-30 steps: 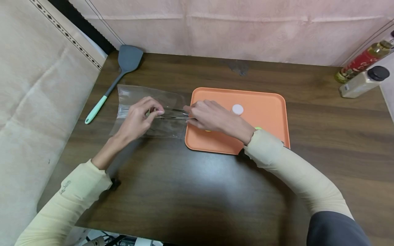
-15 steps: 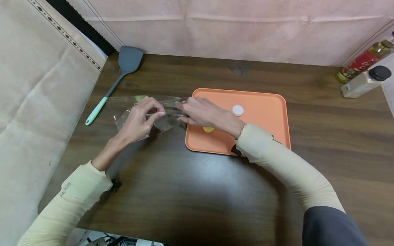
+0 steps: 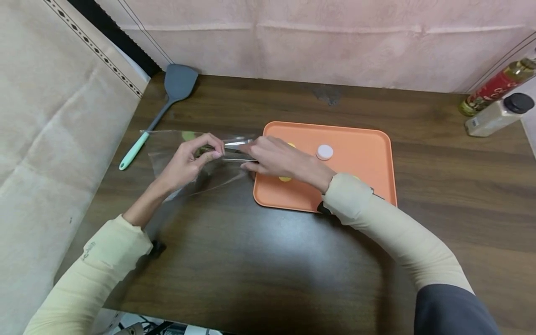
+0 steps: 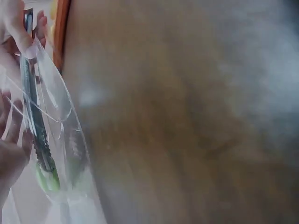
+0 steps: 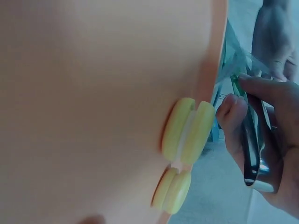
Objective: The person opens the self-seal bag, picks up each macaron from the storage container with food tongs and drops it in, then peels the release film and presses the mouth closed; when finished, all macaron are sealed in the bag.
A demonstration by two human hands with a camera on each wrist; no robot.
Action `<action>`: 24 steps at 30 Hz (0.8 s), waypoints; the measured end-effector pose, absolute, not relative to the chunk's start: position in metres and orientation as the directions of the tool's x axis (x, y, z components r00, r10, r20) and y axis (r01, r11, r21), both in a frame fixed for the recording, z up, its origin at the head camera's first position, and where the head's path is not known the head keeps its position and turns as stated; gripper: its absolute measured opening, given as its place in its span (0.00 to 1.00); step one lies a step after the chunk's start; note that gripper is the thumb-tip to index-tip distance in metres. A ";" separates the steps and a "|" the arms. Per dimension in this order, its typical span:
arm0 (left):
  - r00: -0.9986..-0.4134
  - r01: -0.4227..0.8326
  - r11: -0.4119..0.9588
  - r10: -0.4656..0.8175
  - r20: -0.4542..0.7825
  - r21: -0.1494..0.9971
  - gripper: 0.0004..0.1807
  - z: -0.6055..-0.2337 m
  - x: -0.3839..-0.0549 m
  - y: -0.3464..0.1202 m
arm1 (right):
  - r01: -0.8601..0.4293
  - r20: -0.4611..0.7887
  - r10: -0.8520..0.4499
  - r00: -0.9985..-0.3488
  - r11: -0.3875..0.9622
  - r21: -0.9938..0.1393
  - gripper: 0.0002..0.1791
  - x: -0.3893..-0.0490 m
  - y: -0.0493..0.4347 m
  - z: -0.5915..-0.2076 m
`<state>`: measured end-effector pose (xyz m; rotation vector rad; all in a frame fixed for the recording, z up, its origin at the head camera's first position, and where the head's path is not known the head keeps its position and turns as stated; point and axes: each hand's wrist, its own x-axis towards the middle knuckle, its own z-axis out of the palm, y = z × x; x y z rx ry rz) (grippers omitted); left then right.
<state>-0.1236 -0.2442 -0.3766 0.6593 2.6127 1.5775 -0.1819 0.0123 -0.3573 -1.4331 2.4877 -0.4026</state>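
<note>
My left hand (image 3: pixel 188 160) pinches the mouth of a clear plastic bag (image 3: pixel 217 179) between thumb and fingers, left of the orange tray. With my right hand (image 3: pixel 276 158), over the tray's left edge, I grip metal tongs (image 5: pixel 251 144). The tongs reach left into the bag; their scalloped ends (image 4: pixel 43 151) show through the film in the left wrist view. A green rounded piece (image 4: pixel 48 181), which looks like a macaron, sits at those ends inside the bag. Yellow macarons (image 5: pixel 180 133) with pale filling lie on the tray (image 3: pixel 360 149), partly under my right hand in the head view.
A white round piece (image 3: pixel 324 152) lies on the tray. At the back left is a grey spatula (image 3: pixel 180 83) with a mint handle. A bottle with a red label (image 3: pixel 494 90) and a black-capped jar (image 3: pixel 494 118) stand at the right. Cloth (image 3: pixel 326 42) hangs behind the table.
The bag has lifted and opened out from lying flat. The tongs and my right hand have moved a little left, and a green piece now shows beyond my left hand.
</note>
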 end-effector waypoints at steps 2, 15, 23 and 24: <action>-0.906 0.325 0.337 0.378 0.189 0.884 0.04 -0.375 -0.125 -0.245 | -0.806 -0.062 -0.868 -0.492 0.481 -0.345 0.21 -0.181 0.010 -0.358; -0.878 0.282 0.173 0.443 0.181 0.944 0.02 -0.369 -0.127 -0.250 | -0.815 -0.054 -0.869 -0.491 0.481 -0.322 0.18 -0.178 -0.002 -0.358; -0.865 0.334 0.237 0.461 0.198 0.912 0.02 -0.368 -0.127 -0.251 | -0.786 -0.045 -0.877 -0.478 0.450 -0.423 0.17 -0.180 -0.014 -0.361; -0.871 0.352 0.288 0.448 0.199 0.891 0.04 -0.367 -0.127 -0.251 | -0.782 -0.047 -0.875 -0.482 0.454 -0.427 0.18 -0.181 -0.015 -0.361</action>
